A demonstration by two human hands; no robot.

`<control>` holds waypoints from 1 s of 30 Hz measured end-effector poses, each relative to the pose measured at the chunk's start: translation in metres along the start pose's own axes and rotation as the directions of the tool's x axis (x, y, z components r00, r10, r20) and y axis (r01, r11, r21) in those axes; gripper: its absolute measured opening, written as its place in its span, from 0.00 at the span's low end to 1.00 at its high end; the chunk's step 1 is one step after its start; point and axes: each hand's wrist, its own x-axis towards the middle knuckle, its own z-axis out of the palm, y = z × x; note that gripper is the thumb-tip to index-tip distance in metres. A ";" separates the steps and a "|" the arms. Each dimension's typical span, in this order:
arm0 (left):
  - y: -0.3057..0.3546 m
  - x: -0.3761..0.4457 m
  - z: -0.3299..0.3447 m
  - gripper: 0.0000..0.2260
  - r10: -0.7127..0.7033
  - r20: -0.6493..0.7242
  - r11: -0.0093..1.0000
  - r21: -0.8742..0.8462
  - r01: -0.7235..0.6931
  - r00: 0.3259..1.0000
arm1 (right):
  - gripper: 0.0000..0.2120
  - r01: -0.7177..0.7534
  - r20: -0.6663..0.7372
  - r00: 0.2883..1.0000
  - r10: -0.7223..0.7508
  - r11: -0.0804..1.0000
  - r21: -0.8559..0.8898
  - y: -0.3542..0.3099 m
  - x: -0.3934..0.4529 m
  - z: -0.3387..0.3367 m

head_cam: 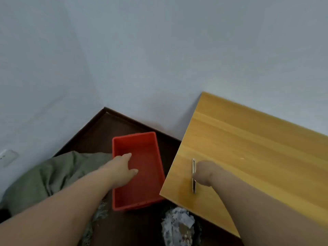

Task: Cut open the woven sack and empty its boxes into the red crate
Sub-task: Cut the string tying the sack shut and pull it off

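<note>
An empty red crate sits on the dark floor beside the table. My left hand reaches over the crate's left rim, fingers apart and holding nothing. A slim metal cutter knife lies on the wooden table near its left edge. My right hand rests on the knife, fingers curled against its handle; whether it grips it is unclear. A green woven sack lies crumpled on the floor left of the crate, partly behind my left arm. No boxes show.
White walls meet in a corner behind the crate. A wall socket sits low on the left. A bin with crumpled white paper stands under the table's near corner. Frayed white sack fabric lies by the crate's front.
</note>
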 end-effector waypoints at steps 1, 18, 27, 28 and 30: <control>0.002 0.005 0.007 0.37 -0.009 0.009 1.000 0.002 0.009 1.000 | 0.12 -0.009 0.004 1.000 0.009 0.999 0.041 0.003 0.009 0.007; -0.037 0.026 0.051 0.32 -0.134 0.125 0.989 -0.049 0.141 0.983 | 0.05 0.108 -0.194 0.980 -0.034 0.916 0.387 -0.040 0.057 0.023; -0.100 -0.003 0.010 0.27 -0.264 0.052 0.946 -0.179 0.269 0.963 | 0.10 0.229 -0.081 0.960 -0.267 0.587 0.777 -0.169 0.027 -0.007; -0.114 -0.007 0.009 0.28 -0.282 0.052 0.937 -0.200 0.287 0.958 | 0.11 0.208 -0.045 0.957 -0.287 0.568 0.797 -0.183 0.023 -0.008; -0.146 -0.017 0.009 0.29 -0.325 0.058 0.911 -0.250 0.329 0.944 | 0.12 0.199 0.000 0.940 -0.341 0.547 0.813 -0.210 0.013 -0.007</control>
